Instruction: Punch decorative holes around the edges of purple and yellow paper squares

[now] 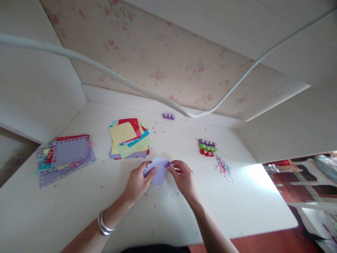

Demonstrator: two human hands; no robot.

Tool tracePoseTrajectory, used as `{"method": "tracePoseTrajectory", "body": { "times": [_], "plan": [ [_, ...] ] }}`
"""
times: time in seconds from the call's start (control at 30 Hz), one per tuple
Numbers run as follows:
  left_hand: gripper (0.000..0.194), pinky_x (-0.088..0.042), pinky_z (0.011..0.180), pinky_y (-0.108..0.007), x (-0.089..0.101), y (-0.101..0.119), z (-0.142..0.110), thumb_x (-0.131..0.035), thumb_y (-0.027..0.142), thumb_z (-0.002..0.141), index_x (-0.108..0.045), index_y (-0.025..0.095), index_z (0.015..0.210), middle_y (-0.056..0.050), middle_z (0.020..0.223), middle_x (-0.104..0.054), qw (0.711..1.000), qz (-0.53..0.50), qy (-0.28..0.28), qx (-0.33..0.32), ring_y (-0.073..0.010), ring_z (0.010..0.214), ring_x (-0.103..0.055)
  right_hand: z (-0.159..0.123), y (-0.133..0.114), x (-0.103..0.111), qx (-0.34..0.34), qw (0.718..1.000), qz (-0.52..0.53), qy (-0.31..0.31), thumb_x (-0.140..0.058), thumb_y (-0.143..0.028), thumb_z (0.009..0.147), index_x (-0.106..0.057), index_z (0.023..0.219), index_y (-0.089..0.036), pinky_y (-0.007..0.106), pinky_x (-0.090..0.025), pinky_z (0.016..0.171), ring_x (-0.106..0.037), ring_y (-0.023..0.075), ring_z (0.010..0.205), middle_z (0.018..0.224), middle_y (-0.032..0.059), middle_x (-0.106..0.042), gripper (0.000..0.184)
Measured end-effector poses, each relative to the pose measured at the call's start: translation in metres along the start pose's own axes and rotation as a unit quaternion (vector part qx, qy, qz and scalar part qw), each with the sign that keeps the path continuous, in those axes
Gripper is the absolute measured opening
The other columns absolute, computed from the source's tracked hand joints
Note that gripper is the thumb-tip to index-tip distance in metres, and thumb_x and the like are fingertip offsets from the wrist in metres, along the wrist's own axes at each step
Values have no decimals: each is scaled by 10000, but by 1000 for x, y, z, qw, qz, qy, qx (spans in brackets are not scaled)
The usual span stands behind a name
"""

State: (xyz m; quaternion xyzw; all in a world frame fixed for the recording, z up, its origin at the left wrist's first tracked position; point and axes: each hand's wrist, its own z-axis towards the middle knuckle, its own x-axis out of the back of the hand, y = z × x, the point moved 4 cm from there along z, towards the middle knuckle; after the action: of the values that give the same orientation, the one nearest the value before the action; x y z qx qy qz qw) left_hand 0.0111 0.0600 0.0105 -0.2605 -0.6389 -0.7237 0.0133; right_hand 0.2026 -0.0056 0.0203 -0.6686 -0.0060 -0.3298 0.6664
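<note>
My left hand point(138, 179) grips a lilac sheet of paper point(158, 175) above the white table, thumb on top. A row of small punched marks runs along the sheet's left edge, partly under my fingers. In my right hand point(183, 175) is a small purple craft punch point(169, 164), pinched between thumb and fingers at the sheet's upper right edge. Whether the paper sits inside its slot I cannot tell. Just beyond my left hand lies a stack of uncut coloured paper point(129, 137) in yellow, red, blue and lilac.
Punched sheets with patterned borders point(70, 153) are piled at the left. Purple, green and red punches point(207, 147) stand in rows at the right, beside scattered confetti point(223, 167). Several purple punches point(169, 116) sit near the back ledge. A white cable point(126, 82) hangs across the view.
</note>
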Motion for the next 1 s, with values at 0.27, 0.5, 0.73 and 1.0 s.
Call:
{"method": "tracePoseTrajectory", "body": {
  "times": [0.27, 0.5, 0.73, 1.0],
  "plan": [
    [272, -542, 668, -235, 5, 4, 1, -565, 431, 895, -623, 201, 1027, -20, 868, -740, 999, 34, 29, -2, -180, 750, -714, -4, 3, -1, -43, 998, 49, 7, -727, -390, 797, -676, 916, -217, 336, -604, 743, -699, 195, 836, 983, 52, -703, 216],
    [249, -529, 628, -238, 8, 8, -1, -544, 416, 909, -627, 200, 1004, -20, 824, -739, 998, 44, 41, -11, -182, 697, -707, -3, 5, -3, -111, 987, 114, 1, -756, -433, 749, -650, 854, -202, 310, -586, 657, -715, 209, 791, 1006, 66, -721, 276],
    [242, -537, 632, -240, 10, 8, -2, -546, 418, 911, -618, 206, 1005, -21, 827, -742, 996, 56, 63, -20, -185, 693, -714, -3, 2, -6, -154, 974, 164, -2, -766, -451, 727, -636, 841, -200, 342, -606, 674, -709, 208, 800, 1005, 65, -725, 304],
    [239, -540, 670, -229, 7, 8, -4, -552, 403, 914, -623, 209, 1036, -22, 885, -746, 997, 51, 54, -19, -174, 733, -717, -2, 5, -7, -151, 980, 127, 21, -775, -443, 721, -645, 843, -200, 323, -599, 653, -708, 200, 784, 988, 61, -731, 302]
  ]
}}
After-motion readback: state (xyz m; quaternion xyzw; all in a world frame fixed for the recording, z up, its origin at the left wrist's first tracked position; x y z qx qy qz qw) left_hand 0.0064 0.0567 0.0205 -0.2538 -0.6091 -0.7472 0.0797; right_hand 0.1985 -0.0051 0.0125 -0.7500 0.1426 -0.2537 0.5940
